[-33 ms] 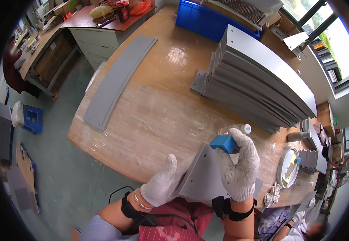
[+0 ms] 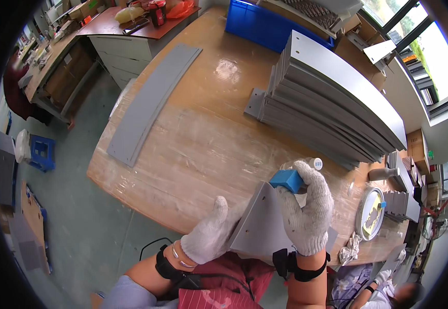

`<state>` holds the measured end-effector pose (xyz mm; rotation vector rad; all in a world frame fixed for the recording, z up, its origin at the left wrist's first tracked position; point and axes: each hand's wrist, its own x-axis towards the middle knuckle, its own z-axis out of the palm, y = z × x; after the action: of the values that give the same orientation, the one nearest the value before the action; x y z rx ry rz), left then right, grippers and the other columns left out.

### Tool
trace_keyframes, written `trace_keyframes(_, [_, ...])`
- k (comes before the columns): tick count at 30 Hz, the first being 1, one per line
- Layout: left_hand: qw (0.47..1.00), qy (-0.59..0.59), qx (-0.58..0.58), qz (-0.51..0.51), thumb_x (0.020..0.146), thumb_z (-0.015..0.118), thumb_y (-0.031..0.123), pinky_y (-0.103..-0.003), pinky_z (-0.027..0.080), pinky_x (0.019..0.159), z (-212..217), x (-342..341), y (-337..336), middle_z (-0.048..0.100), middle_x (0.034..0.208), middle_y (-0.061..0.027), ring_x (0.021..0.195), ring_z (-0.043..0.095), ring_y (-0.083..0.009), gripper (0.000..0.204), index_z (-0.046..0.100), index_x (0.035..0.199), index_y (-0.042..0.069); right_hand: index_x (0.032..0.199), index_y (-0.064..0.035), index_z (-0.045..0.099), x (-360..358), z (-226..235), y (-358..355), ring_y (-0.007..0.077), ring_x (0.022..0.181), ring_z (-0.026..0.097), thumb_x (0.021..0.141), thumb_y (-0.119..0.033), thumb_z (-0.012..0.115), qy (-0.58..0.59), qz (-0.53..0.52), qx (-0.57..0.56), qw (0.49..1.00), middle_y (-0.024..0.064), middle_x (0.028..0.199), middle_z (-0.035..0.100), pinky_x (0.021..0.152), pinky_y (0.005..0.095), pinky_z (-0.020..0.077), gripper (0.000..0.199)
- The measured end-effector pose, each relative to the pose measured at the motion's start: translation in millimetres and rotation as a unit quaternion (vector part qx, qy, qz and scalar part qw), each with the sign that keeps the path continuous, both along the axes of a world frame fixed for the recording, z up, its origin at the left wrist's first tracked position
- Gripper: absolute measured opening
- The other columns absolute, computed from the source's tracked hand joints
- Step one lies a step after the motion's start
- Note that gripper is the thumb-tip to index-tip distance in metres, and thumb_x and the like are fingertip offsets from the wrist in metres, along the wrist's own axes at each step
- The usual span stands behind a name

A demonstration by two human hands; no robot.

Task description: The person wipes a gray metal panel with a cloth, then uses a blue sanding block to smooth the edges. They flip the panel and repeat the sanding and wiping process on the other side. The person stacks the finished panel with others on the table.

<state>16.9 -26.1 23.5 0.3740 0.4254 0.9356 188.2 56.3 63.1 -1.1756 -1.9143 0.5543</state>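
Note:
My left hand (image 2: 212, 234), in a white knitted glove, supports the left edge of a grey flat panel (image 2: 260, 224). Its thumb sticks up and its fingers go behind the panel, partly hidden. The panel is tilted in front of my body, with small holes near its end. My right hand (image 2: 309, 216), gloved too, pinches a blue block (image 2: 286, 181) between thumb and fingers, by the panel's upper corner. Behind the block lies a bottle with a white cap (image 2: 316, 164), partly covered by my fingers.
A tall stack of grey panels (image 2: 332, 98) stands at the back right of the table (image 2: 193, 144). One single panel (image 2: 154, 103) lies at the left. A round white lid or tray (image 2: 360, 221) and a crumpled cloth (image 2: 350, 250) lie at right. Another person (image 2: 383, 288) is at lower right.
My right hand and the blue block have shifted very slightly, the fingertips a little upward. My left hand and the panel are almost unmoved.

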Motion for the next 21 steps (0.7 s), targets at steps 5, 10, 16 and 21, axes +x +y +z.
trace_keyframes(5, [1.0,-0.015,-0.014,0.007,0.092,0.019,0.084,-0.042,0.023,0.124,2,-1,-1,0.027,0.165,-0.0142,0.152,0.028,-0.0282,0.108,0.011,0.163,0.004,0.116,-0.0027,0.066,-6,4,-21,0.0341,0.09,0.07,0.076,-0.008,0.083,-0.063,0.061,0.032,0.996,0.0166,0.103,0.071,0.08,0.0414,0.056,0.044])
trace_keyframes(10, [1.0,-0.015,-0.019,0.002,0.093,0.02,0.084,-0.044,0.028,0.122,-4,0,1,0.032,0.162,-0.0165,0.148,0.034,-0.0302,0.106,0.016,0.163,0.004,0.115,-0.0062,0.067,0,12,-82,0.0288,0.091,0.071,0.07,-0.009,0.084,-0.099,0.198,-0.014,0.975,0.0108,0.106,0.072,0.079,0.0398,0.0558,0.048])
trace_keyframes(16, [0.999,-0.01,-0.031,0.018,0.092,0.031,0.083,-0.043,0.034,0.119,-10,-5,0,0.037,0.159,-0.0163,0.145,0.039,-0.0292,0.107,0.02,0.161,0.001,0.115,-0.0074,0.066,22,26,-92,0.0305,0.09,0.072,0.068,-0.007,0.086,-0.016,0.179,-0.076,0.981,0.0107,0.106,0.073,0.077,0.0391,0.0565,0.051])
trace_keyframes(21, [0.987,0.16,0.0,0.016,0.099,0.062,0.04,-0.038,0.043,0.111,-23,-1,3,0.054,0.144,-0.0128,0.131,0.053,-0.0226,0.074,0.034,0.154,-0.001,0.12,-0.0002,0.064,36,-5,-72,0.0205,0.093,0.069,0.072,0.003,0.084,0.127,-0.098,-0.067,0.985,0.0121,0.107,0.069,0.083,0.0345,0.0553,0.051])
